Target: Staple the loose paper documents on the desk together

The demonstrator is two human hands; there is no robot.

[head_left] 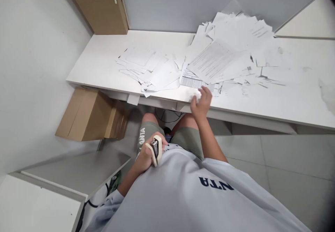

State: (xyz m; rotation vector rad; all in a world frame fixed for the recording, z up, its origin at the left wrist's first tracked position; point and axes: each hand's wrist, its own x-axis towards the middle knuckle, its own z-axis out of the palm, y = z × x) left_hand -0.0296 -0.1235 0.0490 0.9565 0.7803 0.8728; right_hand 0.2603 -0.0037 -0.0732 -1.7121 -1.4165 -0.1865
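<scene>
My left hand (143, 156) is low, in front of my body, shut around a cream and dark-metal stapler (156, 151). My right hand (201, 103) reaches the front edge of a white desk (94, 64). Its fingers curl over a bunched white paper sheet (196, 95). Loose printed papers lie in two overlapping heaps, a left heap (148, 68) and a larger right heap (225, 50). A sheet with a printed table (191, 79) sticks out between them, just beyond my right hand.
Cardboard boxes (90, 115) stand under the desk at the left, and a tan box (101, 10) sits against the back corner. A black cable (167, 115) runs below the desk near my knees. White wall panels flank the desk, and a grey tiled floor (288, 162) lies to the right.
</scene>
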